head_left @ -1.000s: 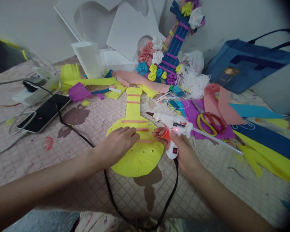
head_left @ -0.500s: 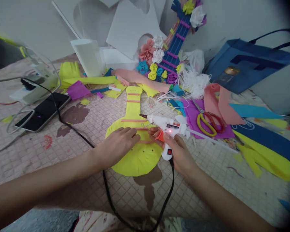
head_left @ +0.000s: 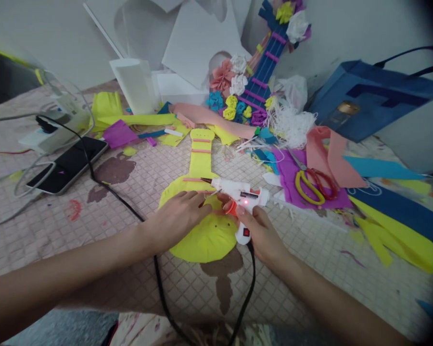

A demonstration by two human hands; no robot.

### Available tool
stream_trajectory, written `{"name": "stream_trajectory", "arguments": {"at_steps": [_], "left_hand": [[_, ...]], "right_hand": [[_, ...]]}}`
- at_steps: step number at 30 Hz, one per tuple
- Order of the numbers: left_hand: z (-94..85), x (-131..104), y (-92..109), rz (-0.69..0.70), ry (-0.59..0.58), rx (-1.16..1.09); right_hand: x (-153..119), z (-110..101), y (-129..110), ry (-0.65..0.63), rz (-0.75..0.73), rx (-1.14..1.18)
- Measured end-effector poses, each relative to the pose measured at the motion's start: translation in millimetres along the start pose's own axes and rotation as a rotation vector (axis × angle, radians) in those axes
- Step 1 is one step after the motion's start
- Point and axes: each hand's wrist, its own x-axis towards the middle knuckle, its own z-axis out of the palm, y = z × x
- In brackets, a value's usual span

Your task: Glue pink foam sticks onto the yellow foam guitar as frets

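A yellow paper-covered guitar shape (head_left: 209, 245) lies flat with its neck pointing away from me, crossed by thin pink strips (head_left: 201, 151). Over its body, my left hand (head_left: 180, 218) is closed, fingers curled down; their tips are hidden, so I cannot make out what they pinch. In my right hand (head_left: 261, 228) is a white hot glue gun (head_left: 250, 194) with an orange trigger and a lit red light. Its dark nozzle points left, just above the upper pink strip on the body, near my left fingers.
A black cord (head_left: 159, 283) loops in front of me. Scissors (head_left: 310, 185) lie on purple paper at right. A phone (head_left: 67, 166) and a power strip (head_left: 54, 129) are at left. Behind stand a blue flowered guitar (head_left: 265, 67), paper scraps and a blue bag (head_left: 378, 101).
The glue gun has moved left and slightly toward me, its nozzle now over the upper pink strip on the body. My left hand stays about where it was; the view shifts slightly.
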Motion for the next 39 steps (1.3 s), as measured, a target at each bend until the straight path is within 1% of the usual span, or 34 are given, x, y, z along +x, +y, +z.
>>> {"name": "stream_trajectory", "arguments": {"at_steps": [4, 7, 9, 11, 13, 16, 19, 22, 25, 29, 31, 35, 39], "left_hand": [[-1.1, -1.5, -6.9, -0.002, 0.007, -0.047], [-11.2, -11.1, -19.7, -0.051, 0.083, -0.103], [-19.8, -22.1, -28.1, -0.113, 0.141, -0.128], [-24.3, -34.6, -32.7, -0.173, 0.202, -0.134], [-21.4, -45.9, -31.7, -0.203, 0.263, -0.138], [-6.2, -56.5, -22.3, -0.172, 0.31, -0.17], [9.2, -59.7, -10.5, -0.096, 0.276, -0.136], [16.3, -60.2, -1.9, -0.038, 0.224, -0.068], [18.9, -61.9, 3.3, -0.011, 0.185, -0.026], [21.9, -64.5, 6.7, -0.002, 0.136, -0.017], [22.9, -65.2, 7.2, -0.011, 0.125, -0.043], [24.1, -65.8, 6.5, -0.027, 0.114, -0.121], [25.4, -66.7, 5.6, -0.02, 0.109, -0.16]], "right_hand": [[-0.1, -0.6, 1.9, 0.03, 0.013, 0.046], [-0.8, -2.8, 6.2, 0.046, 0.028, 0.067], [-1.3, -3.6, 7.9, 0.059, 0.029, 0.076], [-1.6, -3.3, 7.5, 0.06, 0.024, 0.096], [-1.4, -2.0, 5.2, 0.049, 0.01, 0.121], [0.2, 0.5, 1.3, 0.032, -0.039, 0.16], [1.9, 1.5, 1.1, 0.027, -0.086, 0.241], [2.1, 1.2, 4.4, 0.018, -0.06, 0.258], [0.8, 2.0, 7.6, 0.026, -0.008, 0.217], [-0.7, 5.3, 8.3, -0.027, 0.031, 0.212], [-1.0, 6.0, 8.3, -0.027, 0.028, 0.194], [-1.9, 4.2, 10.5, 0.019, 0.012, 0.153], [-2.0, 2.5, 12.3, 0.004, 0.021, 0.155]]}}
